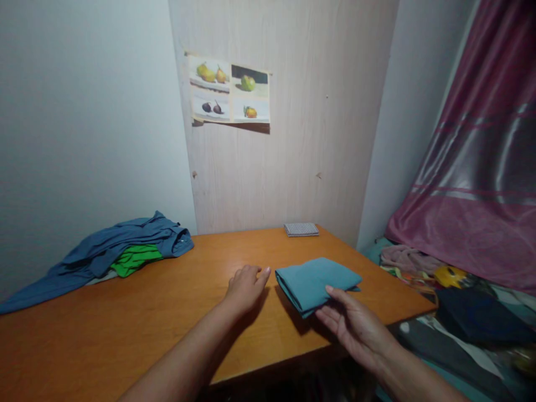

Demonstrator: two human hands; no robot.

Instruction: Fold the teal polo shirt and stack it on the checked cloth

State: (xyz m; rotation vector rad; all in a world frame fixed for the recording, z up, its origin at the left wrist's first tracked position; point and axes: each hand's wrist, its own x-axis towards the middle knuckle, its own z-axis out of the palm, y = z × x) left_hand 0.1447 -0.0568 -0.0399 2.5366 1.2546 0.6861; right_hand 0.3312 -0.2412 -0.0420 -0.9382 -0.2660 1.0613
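A folded teal cloth garment [316, 282] is held up just over the wooden table [201, 312], at the right of its front half. My right hand [355, 324] grips its near right corner, thumb on top and fingers underneath. To the left of the cloth is my left hand [247, 287], apart from it, with nothing in it. Its thumb points toward the cloth and its fingers reach forward, loosely bent. What kind of garment the teal cloth is cannot be made out.
A blue garment [125, 240] lies crumpled at the table's left, over a bright green cloth [136, 259]. At the back right edge sits a folded checked cloth [301, 229]. Right of the table are piled clothes [477, 312] and a pink curtain [469, 218]. A fruit poster [230, 89] hangs on the back panel.
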